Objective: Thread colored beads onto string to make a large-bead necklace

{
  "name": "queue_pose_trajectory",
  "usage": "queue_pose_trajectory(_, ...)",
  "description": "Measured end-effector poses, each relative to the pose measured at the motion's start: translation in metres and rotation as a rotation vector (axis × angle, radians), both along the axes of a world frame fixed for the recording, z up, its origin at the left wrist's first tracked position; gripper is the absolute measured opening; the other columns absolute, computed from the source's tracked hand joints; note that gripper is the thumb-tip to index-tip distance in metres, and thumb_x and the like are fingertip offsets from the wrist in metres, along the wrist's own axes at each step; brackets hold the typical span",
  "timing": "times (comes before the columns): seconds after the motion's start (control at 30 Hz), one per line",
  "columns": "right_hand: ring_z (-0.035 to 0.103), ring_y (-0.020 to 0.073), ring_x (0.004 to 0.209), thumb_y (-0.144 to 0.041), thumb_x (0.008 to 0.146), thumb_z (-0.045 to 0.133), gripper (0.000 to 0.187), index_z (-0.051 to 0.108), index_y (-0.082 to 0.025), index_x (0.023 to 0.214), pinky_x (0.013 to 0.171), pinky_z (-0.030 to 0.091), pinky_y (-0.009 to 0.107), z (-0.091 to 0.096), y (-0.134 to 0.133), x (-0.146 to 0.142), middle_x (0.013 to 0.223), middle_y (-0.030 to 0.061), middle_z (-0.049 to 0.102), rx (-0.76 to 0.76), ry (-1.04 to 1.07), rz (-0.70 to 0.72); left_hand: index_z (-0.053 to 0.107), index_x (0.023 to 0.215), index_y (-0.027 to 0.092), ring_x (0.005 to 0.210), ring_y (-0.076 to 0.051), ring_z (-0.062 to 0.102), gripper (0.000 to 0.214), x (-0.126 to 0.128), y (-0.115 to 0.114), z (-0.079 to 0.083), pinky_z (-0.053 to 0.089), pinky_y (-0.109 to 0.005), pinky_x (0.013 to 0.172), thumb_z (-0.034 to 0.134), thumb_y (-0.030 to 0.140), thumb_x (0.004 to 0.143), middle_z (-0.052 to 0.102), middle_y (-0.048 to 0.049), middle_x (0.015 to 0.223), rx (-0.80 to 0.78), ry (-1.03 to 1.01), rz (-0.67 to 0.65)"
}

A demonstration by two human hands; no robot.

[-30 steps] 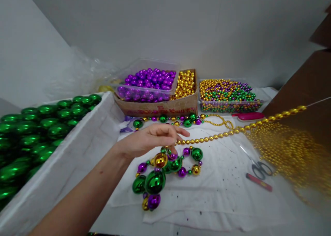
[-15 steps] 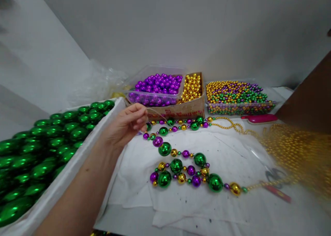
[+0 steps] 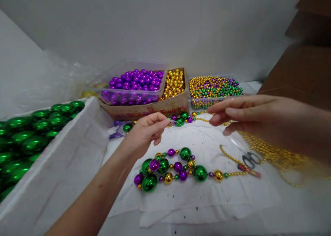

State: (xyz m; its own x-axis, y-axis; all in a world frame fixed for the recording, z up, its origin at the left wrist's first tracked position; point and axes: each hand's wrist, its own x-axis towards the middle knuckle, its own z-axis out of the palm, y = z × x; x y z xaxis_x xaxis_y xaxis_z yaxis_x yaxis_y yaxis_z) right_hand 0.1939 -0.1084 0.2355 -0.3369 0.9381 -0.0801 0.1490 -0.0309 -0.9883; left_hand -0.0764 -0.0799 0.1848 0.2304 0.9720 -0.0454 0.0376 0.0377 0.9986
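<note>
My left hand (image 3: pixel 148 129) is pinched shut on the end of a thin clear thread (image 3: pixel 177 121) above the white cloth (image 3: pixel 207 198). A beaded string (image 3: pixel 176 167) of large green, purple and gold balls lies bunched on the cloth below that hand, and its gold tail runs off to the right. My right hand (image 3: pixel 258 120) comes in from the right with fingers stretched out toward the thread end. Its fingertips stay a short way from the thread, and I see nothing in them.
At the left stands a white box of large green balls (image 3: pixel 31 139). At the back are a clear tub of purple balls (image 3: pixel 134 86), a cardboard box of gold balls (image 3: pixel 174 84) and a tray of small mixed beads (image 3: pixel 214 89). Scissors (image 3: pixel 249 158), a red tool (image 3: pixel 249 171) and heaped gold strands (image 3: pixel 284 156) lie at the right.
My right hand has come into view from the right. My left hand has moved right with the thread, and the beaded string has bunched more tightly on the cloth.
</note>
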Motion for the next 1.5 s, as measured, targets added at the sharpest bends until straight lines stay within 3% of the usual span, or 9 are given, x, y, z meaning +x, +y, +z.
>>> queue_pose_trajectory(0.27,0.059,0.0133,0.064,-0.021,0.079,0.06,0.021,0.075,-0.028,0.093,0.048,0.045,0.02,-0.073,0.004,-0.024,0.071,0.0009,0.068,0.134,-0.247,0.303,0.057,0.07,0.017,0.037,-0.002,0.024,0.016,0.0,0.003,0.003,0.02,-0.015,0.033,0.071,0.024,0.069,0.038,0.0072,0.049,0.043,-0.099,0.032)
queue_pose_trajectory(0.37,0.054,0.0103,0.047,-0.025,0.081,0.057,0.023,0.074,-0.024,0.096,0.037,0.04,0.018,-0.091,0.014,-0.014,0.053,-0.0014,0.059,-0.102,-0.308,0.359,0.056,0.069,0.016,0.038,-0.002,0.023,0.014,-0.022,0.007,0.006,0.021,-0.014,0.034,0.068,0.022,0.074,0.032,0.0081,0.047,0.057,-0.107,0.076)
queue_pose_trajectory(0.5,0.062,0.0145,0.052,-0.034,0.081,0.059,0.026,0.07,-0.02,0.1,0.037,0.044,0.019,-0.071,0.027,-0.014,0.047,-0.0031,0.053,-0.281,-0.084,0.378,0.056,0.071,0.016,0.04,-0.002,0.027,0.013,-0.034,0.004,0.004,0.026,-0.014,0.037,0.067,0.023,0.076,0.041,0.0067,0.052,0.036,-0.087,0.048)
queue_pose_trajectory(0.67,0.061,0.0131,0.056,-0.032,0.083,0.059,0.023,0.068,-0.02,0.1,0.05,0.049,0.022,-0.025,0.031,-0.046,0.052,-0.0036,0.055,-0.198,0.179,0.405,0.06,0.074,0.016,0.048,-0.005,0.045,0.011,0.02,-0.008,-0.019,0.037,-0.017,0.042,0.066,0.024,0.076,0.057,0.0007,0.072,0.07,-0.091,-0.296)
queue_pose_trajectory(0.87,0.044,0.0084,0.045,-0.029,0.086,0.056,0.019,0.068,-0.02,0.099,0.047,0.041,0.022,-0.017,0.037,-0.021,0.049,-0.0057,0.041,-0.015,0.237,0.089,0.05,0.076,0.017,0.042,-0.002,0.029,0.016,0.055,-0.01,-0.048,0.021,-0.016,0.037,0.058,0.029,0.083,0.059,0.0006,0.075,-0.117,-0.358,-0.401)
queue_pose_trajectory(1.1,0.058,0.0113,0.061,-0.029,0.079,0.065,0.022,0.068,-0.022,0.1,0.051,0.047,0.02,-0.122,-0.007,0.043,0.061,-0.0011,0.055,-0.341,0.308,-0.357,0.049,0.074,0.018,0.04,-0.004,0.028,0.02,0.06,-0.009,-0.078,0.016,-0.018,0.038,0.058,0.034,0.08,0.052,0.0045,0.056,-0.201,-0.068,-0.281)
queue_pose_trajectory(1.2,0.063,0.0197,0.09,-0.035,0.078,0.065,0.026,0.069,-0.02,0.099,0.065,0.054,0.028,-0.178,-0.041,0.047,0.095,0.0077,0.068,-0.601,0.143,-0.267,0.048,0.07,0.018,0.042,-0.006,0.031,0.021,0.069,-0.006,-0.091,0.019,-0.019,0.041,0.059,0.034,0.077,0.046,0.006,0.051,-0.142,0.023,-0.191)
queue_pose_trajectory(1.33,0.064,0.023,0.079,-0.035,0.078,0.063,0.02,0.072,-0.018,0.082,0.047,0.048,0.026,-0.188,-0.059,0.047,0.08,0.0081,0.069,-0.358,-0.22,-0.07,0.048,0.07,0.017,0.043,-0.006,0.032,0.022,0.072,-0.003,-0.097,0.021,-0.02,0.043,0.056,0.036,0.079,0.047,0.0057,0.051,-0.133,0.055,-0.184)
queue_pose_trajectory(1.5,0.062,0.0186,0.086,-0.031,0.088,0.049,0.023,0.068,-0.024,0.099,0.074,0.05,0.031,-0.145,-0.039,0.005,0.1,0.0044,0.067,0.141,-0.22,-0.139,0.049,0.073,0.018,0.043,-0.007,0.034,0.023,0.077,-0.006,-0.095,0.022,-0.02,0.043,0.056,0.039,0.079,0.049,0.0048,0.053,-0.145,0.046,-0.218)
